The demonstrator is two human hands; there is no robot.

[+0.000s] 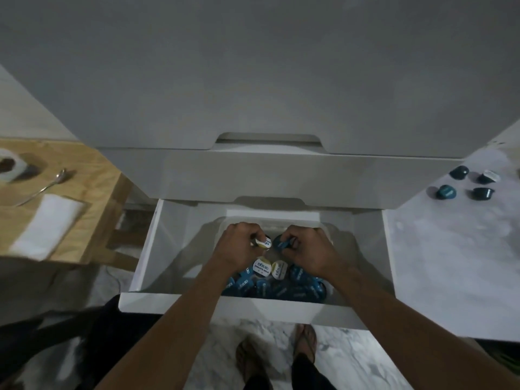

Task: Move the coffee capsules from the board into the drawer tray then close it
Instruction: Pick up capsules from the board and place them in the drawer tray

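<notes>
White-lidded capsule (pixel 263 242) pinched in left grip (pixel 239 243); right grip (pixel 305 244) curls round teal capsule (pixel 282 243).

marble board (pixel 450 249): four capsules (pixel 467 182) loose. wooden table (pixel 92 175): spoon (pixel 45 185), napkin (pixel 47 226).

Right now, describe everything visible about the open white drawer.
The open white drawer, smooth and matt like painted board, is pulled out from under a closed drawer front. Inside sits a pale tray holding a heap of blue and white coffee capsules. The left hand and right hand reach into it, each with a grip on a capsule. Its front edge lies nearest the person.
</notes>
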